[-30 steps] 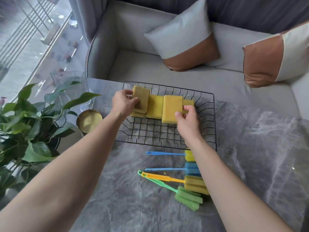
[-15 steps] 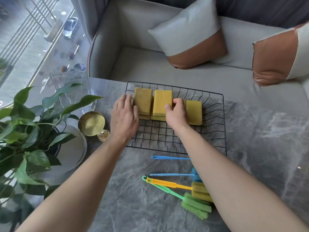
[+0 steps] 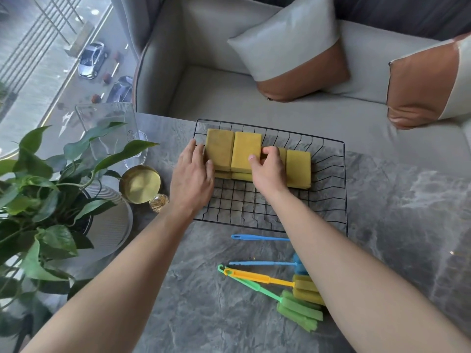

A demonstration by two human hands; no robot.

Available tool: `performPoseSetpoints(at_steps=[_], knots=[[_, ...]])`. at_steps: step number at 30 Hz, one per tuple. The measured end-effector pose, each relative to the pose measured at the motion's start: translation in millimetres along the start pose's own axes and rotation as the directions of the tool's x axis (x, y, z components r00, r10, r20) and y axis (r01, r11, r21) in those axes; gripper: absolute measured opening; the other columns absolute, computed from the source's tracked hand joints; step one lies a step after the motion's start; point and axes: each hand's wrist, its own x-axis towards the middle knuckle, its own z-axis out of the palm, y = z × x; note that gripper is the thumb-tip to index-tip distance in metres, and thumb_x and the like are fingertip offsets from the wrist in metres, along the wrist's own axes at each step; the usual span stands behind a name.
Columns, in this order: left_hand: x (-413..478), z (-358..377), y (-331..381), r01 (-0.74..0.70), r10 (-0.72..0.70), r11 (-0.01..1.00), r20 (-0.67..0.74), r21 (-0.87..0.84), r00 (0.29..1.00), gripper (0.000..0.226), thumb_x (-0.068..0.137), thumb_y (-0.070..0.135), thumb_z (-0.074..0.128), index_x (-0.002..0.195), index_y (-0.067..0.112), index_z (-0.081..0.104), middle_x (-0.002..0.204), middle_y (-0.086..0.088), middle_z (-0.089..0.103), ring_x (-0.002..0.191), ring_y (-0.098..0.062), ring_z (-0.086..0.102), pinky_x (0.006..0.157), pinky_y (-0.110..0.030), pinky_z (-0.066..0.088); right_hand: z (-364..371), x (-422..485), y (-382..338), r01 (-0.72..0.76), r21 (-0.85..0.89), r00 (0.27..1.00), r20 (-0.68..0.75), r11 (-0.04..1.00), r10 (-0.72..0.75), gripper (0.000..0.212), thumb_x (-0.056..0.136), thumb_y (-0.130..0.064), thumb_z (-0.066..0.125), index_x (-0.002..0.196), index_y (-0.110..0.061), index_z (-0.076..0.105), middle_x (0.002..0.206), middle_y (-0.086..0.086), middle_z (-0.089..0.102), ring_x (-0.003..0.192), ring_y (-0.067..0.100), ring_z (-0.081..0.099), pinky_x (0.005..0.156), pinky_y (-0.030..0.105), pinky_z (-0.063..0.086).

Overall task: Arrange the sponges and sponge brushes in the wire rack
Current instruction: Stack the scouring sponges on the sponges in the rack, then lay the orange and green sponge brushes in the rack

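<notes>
A: Lower centre of the frame, nearest the camera: four sponge brushes (image 3: 275, 284) lie loose on the grey table (image 3: 395, 225), handles pointing left, foam heads partly hidden under the right forearm. None is in the rack yet.

B: And the wire rack (image 3: 331, 200)?

A: Mid-frame, just beyond the brushes. Its near half is bare wire. The yellow sponges (image 3: 246, 151) sit in a row along the far edge, left of centre; second layers show under the two left ones.

B: Hands?

A: Left hand (image 3: 192, 179) lies flat, fingers extended, touching the left face of the end sponge; its grip is open and closed on nothing. Right hand (image 3: 267, 169) has its fingers curled over a sponge that is mostly hidden between the second sponge and the rightmost one; grip narrow, pinched on that sponge.

B: Step in hand, by your reading?

A: Squaring up the row. Judgement: keep the left palm as a stop, press the hidden sponge down level, then slide the rightmost one leftwards until faces touch. Push low so the stacked ones do not tip. Leave the near half free for the brushes.

B: Beyond that?

A: Upper frame: grey sofa (image 3: 229, 98), two cushions. Plant (image 3: 38, 187) at left.
</notes>
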Motion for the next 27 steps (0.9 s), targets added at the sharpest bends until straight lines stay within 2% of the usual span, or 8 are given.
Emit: performPoseSetpoints(at_steps=[3, 6, 10, 14, 17, 21, 24, 27], knots=[[-6, -3, 4, 0.025, -0.026, 1.0, -0.023, -0.01, 0.999, 0.053, 0.106, 0.034, 0.037, 0.151, 0.008, 0.036, 0.163, -0.014, 0.032, 0.151, -0.029, 0.028, 0.123, -0.044, 0.025, -9, -7, 3, 0.018, 0.007, 1.0, 0.002, 1.0, -0.018, 0.041, 0.099, -0.033, 0.056, 0.131, -0.01, 0.046, 0.111, 0.007, 0.061, 0.099, 0.023, 0.059, 0.079, 0.032, 0.045], [-22, -9, 10, 0.023, -0.026, 0.999, -0.071, -0.042, 0.997, 0.053, 0.105, 0.031, 0.041, 0.151, 0.005, 0.037, 0.162, -0.015, 0.034, 0.151, -0.028, 0.029, 0.123, -0.044, 0.025, -22, -24, 11, 0.058, 0.052, 0.998, -0.037, 0.997, -0.056, 0.035, 0.098, -0.032, 0.057, 0.127, -0.013, 0.051, 0.097, 0.001, 0.061, 0.091, 0.018, 0.06, 0.077, 0.029, 0.046], [-61, -15, 24, -0.072, 0.057, 0.991, -0.132, -0.11, 0.99, 0.047, 0.102, 0.021, 0.05, 0.143, -0.002, 0.046, 0.15, -0.02, 0.047, 0.141, -0.034, 0.043, 0.117, -0.047, 0.035, -49, -66, 35, 0.12, 0.131, 0.989, -0.106, 0.984, -0.107, 0.022, 0.096, -0.03, 0.059, 0.114, -0.017, 0.059, 0.096, -0.003, 0.063, 0.087, 0.009, 0.059, 0.075, 0.024, 0.047], [-120, -11, 38, -0.158, 0.137, 0.975, -0.136, -0.157, 0.981, 0.038, 0.098, 0.018, 0.053, 0.131, -0.001, 0.055, 0.134, -0.017, 0.058, 0.126, -0.034, 0.053, 0.109, -0.043, 0.041, -84, -123, 76, 0.169, 0.109, 0.972, -0.181, 0.98, -0.147, 0.012, 0.094, -0.024, 0.061, 0.101, -0.016, 0.064, 0.093, 0.003, 0.067, 0.084, 0.015, 0.061, 0.078, 0.028, 0.05], [-168, -1, 46, -0.184, 0.175, 0.96, -0.063, -0.209, 0.983, 0.033, 0.097, 0.021, 0.052, 0.125, 0.003, 0.057, 0.126, -0.014, 0.06, 0.119, -0.032, 0.055, 0.104, -0.041, 0.043, -109, -168, 113, 0.189, 0.006, 0.96, -0.212, 0.982, -0.183, 0.006, 0.093, -0.022, 0.062, 0.097, -0.018, 0.065, 0.093, -0.002, 0.066, 0.085, 0.011, 0.062, 0.079, 0.024, 0.049], [-219, 20, 57, -0.204, 0.247, 0.946, 0.153, -0.25, 0.957, 0.027, 0.095, 0.024, 0.057, 0.116, 0.007, 0.061, 0.116, -0.009, 0.063, 0.107, -0.032, 0.06, 0.094, -0.044, 0.049, -130, -213, 158, 0.183, -0.17, 0.965, -0.159, 0.968, -0.21, 0.005, 0.09, -0.015, 0.067, 0.095, -0.018, 0.065, 0.094, -0.006, 0.061, 0.088, 0.016, 0.062, 0.08, 0.031, 0.051], [-241, 34, 67, -0.33, 0.419, 0.891, 0.28, -0.313, 0.864, 0.016, 0.094, 0.019, 0.062, 0.105, 0.008, 0.065, 0.106, -0.006, 0.064, 0.099, -0.029, 0.061, 0.086, -0.043, 0.052, -136, -227, 181, 0.233, -0.331, 0.963, -0.053, 0.914, -0.264, 0.013, 0.086, -0.016, 0.07, 0.099, -0.014, 0.066, 0.1, -0.001, 0.061, 0.094, 0.024, 0.059, 0.085, 0.04, 0.049], [-249, 44, 78, -0.411, 0.514, 0.85, 0.354, -0.329, 0.781, 0.02, 0.093, 0.019, 0.065, 0.108, 0.007, 0.068, 0.108, -0.008, 0.066, 0.099, -0.031, 0.063, 0.086, -0.043, 0.052, -137, -228, 193, 0.292, -0.403, 0.953, 0.045, 0.867, -0.3, 0.026, 0.083, -0.02, 0.073, 0.107, -0.014, 0.065, 0.109, 0.002, 0.06, 0.099, 0.027, 0.054, 0.089, 0.042, 0.047]])
